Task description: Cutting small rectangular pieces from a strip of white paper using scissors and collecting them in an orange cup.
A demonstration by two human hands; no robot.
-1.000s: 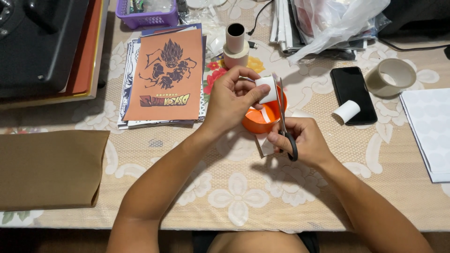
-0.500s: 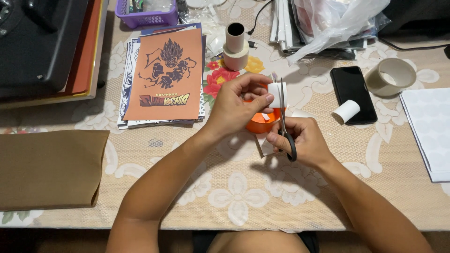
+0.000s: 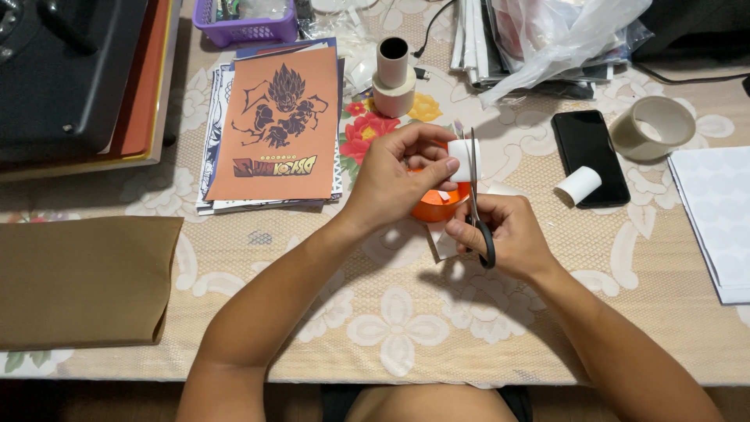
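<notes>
My left hand (image 3: 398,178) grips an orange roll of tape (image 3: 437,207) and holds a white strip of tape (image 3: 462,159) up between thumb and forefinger. My right hand (image 3: 508,234) holds black-handled scissors (image 3: 476,205) upright, the blades standing right beside the white strip. Both hands hover over the middle of the table (image 3: 406,328), close together. A small white paper scrap (image 3: 444,244) lies under them.
An orange printed sheet on a stack of papers (image 3: 269,129) lies to the left, brown paper (image 3: 78,277) further left. A black phone (image 3: 590,156) with a small white roll (image 3: 578,184), a tape ring (image 3: 652,126), a tube (image 3: 393,74) and white sheets (image 3: 715,219) surround the hands.
My left hand has lifted the white strip a little higher and the scissors have moved up against it. The orange roll has stayed under the left palm.
</notes>
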